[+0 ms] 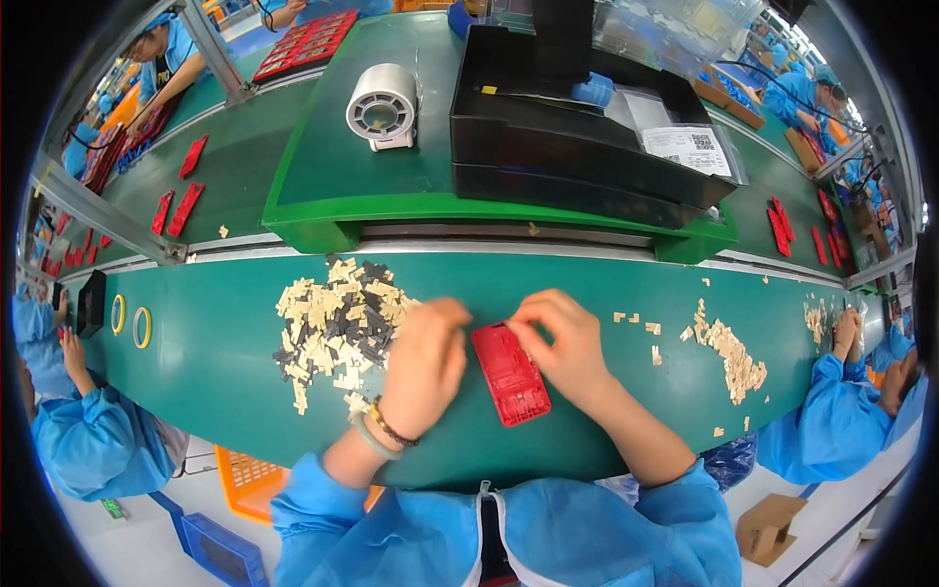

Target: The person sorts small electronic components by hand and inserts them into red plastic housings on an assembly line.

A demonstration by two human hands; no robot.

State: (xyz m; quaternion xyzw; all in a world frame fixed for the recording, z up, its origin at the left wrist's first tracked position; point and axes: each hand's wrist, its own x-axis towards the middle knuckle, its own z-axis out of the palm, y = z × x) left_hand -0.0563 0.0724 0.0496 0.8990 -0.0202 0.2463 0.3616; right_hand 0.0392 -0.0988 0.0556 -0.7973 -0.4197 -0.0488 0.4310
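Note:
A red plastic shell (511, 380), oblong with recesses moulded inside, lies on the green bench in front of me. My right hand (565, 350) is closed at its far end, the thumb and fingers gripping the top right corner. Just left of the shell hovers my left hand (426, 360), smeared by motion, so its fingers cannot be read. On that wrist are a pale bangle and a beaded bracelet. Beside the left hand spreads a heap of small cream and black pieces (337, 318), partly covered by the hand.
More cream pieces (729, 357) lie scattered at the right. A green raised shelf (323, 210) beyond the bench carries a white fan (381, 108) and a black bin (577, 157). Two yellow-edged rings (143, 328) rest at the left. Co-workers in blue sit on both sides.

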